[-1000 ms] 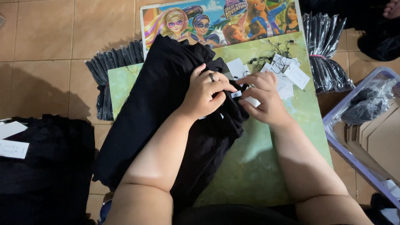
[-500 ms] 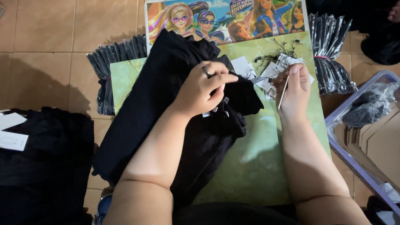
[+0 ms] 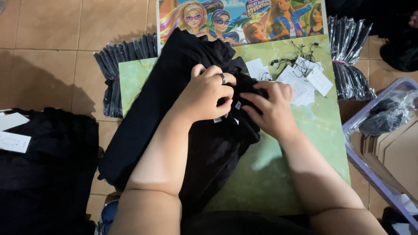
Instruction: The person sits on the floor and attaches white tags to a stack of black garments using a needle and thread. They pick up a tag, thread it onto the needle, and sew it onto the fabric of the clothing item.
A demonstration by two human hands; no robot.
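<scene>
A black garment (image 3: 165, 109) lies diagonally across a small green table (image 3: 278, 165). My left hand (image 3: 207, 93), a ring on one finger, grips a bunched part of the garment near its collar. My right hand (image 3: 270, 109) rests on the same bunched cloth, fingers curled against it, close to small white labels (image 3: 226, 116) sewn in the fabric. Whether it holds a tag I cannot tell. A loose heap of white paper tags with black strings (image 3: 305, 74) lies on the table just beyond my right hand.
Bundles of bagged black garments lie at the left (image 3: 122, 69) and right (image 3: 348, 56) of the table. A cartoon picture board (image 3: 244, 19) is behind. A stack of black clothes with white tags (image 3: 43, 165) sits left; a clear plastic bin (image 3: 383, 143) right.
My right hand went out to the tag heap, then came back onto the bunched cloth beside my left hand. The left hand kept its grip on the garment.
</scene>
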